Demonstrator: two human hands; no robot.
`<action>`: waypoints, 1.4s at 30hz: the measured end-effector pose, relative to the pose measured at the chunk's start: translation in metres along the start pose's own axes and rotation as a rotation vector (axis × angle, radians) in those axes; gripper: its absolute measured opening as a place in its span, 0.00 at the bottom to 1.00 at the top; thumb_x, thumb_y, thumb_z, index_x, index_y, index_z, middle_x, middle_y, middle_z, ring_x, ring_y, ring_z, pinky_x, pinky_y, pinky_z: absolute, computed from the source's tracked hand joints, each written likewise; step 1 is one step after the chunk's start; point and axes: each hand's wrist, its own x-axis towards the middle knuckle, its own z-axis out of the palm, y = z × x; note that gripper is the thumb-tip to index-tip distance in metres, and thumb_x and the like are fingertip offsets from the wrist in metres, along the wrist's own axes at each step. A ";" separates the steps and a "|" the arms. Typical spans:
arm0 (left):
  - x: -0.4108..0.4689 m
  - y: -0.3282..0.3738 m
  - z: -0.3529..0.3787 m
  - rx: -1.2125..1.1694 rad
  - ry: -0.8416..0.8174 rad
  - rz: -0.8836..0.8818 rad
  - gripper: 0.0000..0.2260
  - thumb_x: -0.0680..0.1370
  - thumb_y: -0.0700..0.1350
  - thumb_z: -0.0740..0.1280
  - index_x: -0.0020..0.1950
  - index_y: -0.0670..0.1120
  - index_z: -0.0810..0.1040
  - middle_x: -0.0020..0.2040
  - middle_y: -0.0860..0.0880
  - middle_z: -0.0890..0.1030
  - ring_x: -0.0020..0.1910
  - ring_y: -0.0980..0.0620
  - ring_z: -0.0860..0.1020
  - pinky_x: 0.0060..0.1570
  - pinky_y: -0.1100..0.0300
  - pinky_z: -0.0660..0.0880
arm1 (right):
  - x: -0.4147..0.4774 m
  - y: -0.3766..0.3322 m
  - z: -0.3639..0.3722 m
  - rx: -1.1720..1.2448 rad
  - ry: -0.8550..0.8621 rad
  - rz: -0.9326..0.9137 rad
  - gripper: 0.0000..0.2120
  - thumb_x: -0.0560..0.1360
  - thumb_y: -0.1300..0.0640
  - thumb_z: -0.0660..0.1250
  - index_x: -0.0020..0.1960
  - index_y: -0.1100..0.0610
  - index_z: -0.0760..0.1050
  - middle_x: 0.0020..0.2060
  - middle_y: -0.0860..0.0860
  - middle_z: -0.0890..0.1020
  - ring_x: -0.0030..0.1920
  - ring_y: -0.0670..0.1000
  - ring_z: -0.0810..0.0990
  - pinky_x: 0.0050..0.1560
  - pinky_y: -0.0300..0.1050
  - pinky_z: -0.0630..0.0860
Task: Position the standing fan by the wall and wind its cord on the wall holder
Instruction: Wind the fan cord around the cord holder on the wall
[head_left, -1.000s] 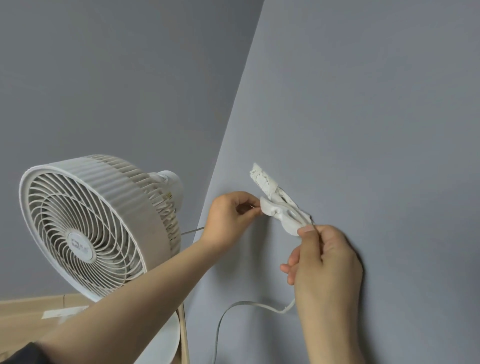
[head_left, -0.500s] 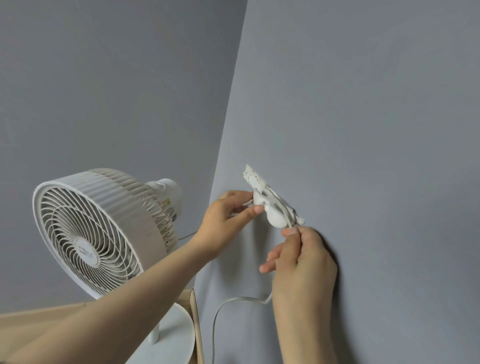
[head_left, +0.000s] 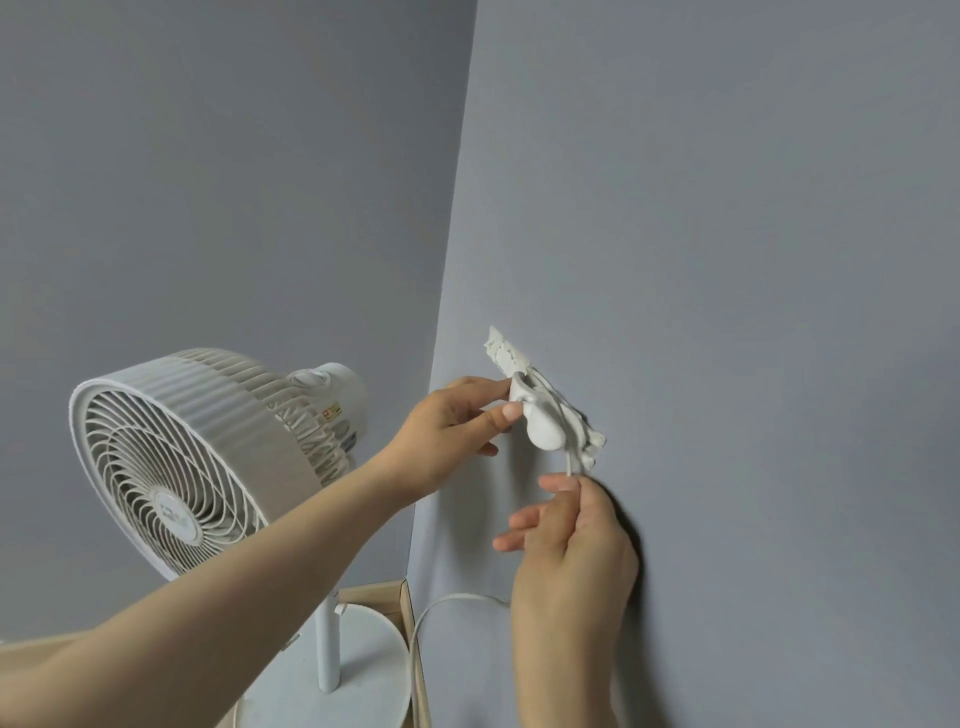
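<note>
Standing fan (head_left: 197, 452): set in the corner, its base just beside the wall (head_left: 727, 260).

Cord (head_left: 452, 600): thin, white and limp. Judged light and pliable, and likely to slip off a smooth hook unless kept taut. Some turns already lie on the wall holder (head_left: 543, 421), a small white hook stuck to the wall.

Right hand (head_left: 566, 545): grip pinches the cord just below the holder, a sound place to keep tension.

Left hand (head_left: 447, 431): grip pinches the holder's upper end between thumb and fingers.

Holder judged light-duty. Its backing looks ragged, so pull gently.

Not verifiable: the plug, the cord's run behind the right forearm, the number of turns. The fan's base is cut off below.
</note>
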 end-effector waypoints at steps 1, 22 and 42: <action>0.000 0.000 -0.001 -0.017 -0.009 -0.017 0.12 0.78 0.47 0.65 0.61 0.53 0.79 0.60 0.48 0.77 0.57 0.52 0.79 0.48 0.64 0.79 | 0.001 0.002 0.001 -0.008 0.002 0.009 0.07 0.79 0.57 0.59 0.46 0.47 0.74 0.34 0.47 0.82 0.32 0.43 0.82 0.39 0.52 0.81; -0.081 -0.064 -0.007 0.045 0.242 -0.223 0.10 0.78 0.41 0.66 0.59 0.48 0.80 0.52 0.53 0.85 0.53 0.55 0.82 0.52 0.61 0.80 | -0.005 0.000 0.007 -0.055 -0.141 -0.013 0.13 0.79 0.61 0.56 0.47 0.55 0.79 0.44 0.49 0.84 0.47 0.51 0.81 0.46 0.40 0.71; -0.096 -0.060 -0.001 0.173 0.339 -0.144 0.08 0.76 0.40 0.69 0.42 0.52 0.84 0.39 0.49 0.85 0.42 0.53 0.83 0.42 0.71 0.76 | 0.005 -0.031 0.006 -0.226 -0.387 -0.119 0.21 0.73 0.46 0.58 0.37 0.63 0.76 0.29 0.59 0.79 0.34 0.65 0.76 0.35 0.58 0.78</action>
